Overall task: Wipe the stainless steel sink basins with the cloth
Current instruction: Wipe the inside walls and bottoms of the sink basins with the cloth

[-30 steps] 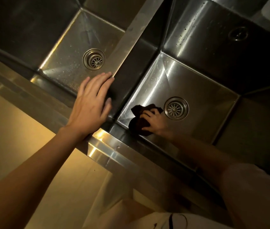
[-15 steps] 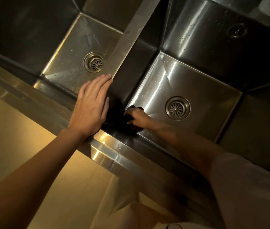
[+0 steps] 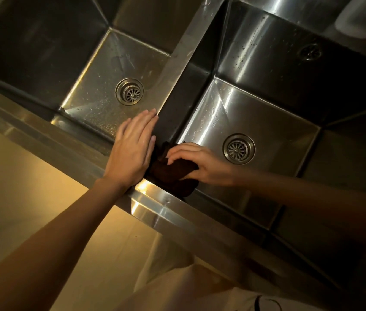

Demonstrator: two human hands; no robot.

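I can read no text, label, brand or number anywhere on what my camera shows.

The left hand (image 3: 132, 149) lies flat, fingers straight, on the divider (image 3: 184, 48) between the two basins. The right hand (image 3: 202, 163) bunches a dark cloth (image 3: 173, 176) in its grip at the near-left corner of the right basin (image 3: 267, 122), beside the drain (image 3: 238, 149). Water drops fleck the left basin (image 3: 101, 97).

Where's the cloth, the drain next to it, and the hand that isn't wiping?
Dark cloth (image 3: 173, 173): head view, bunched middle under the fingers.
Right basin drain (image 3: 238, 149): head view, strainer centre.
Left hand (image 3: 131, 151): head view, back of the hand.
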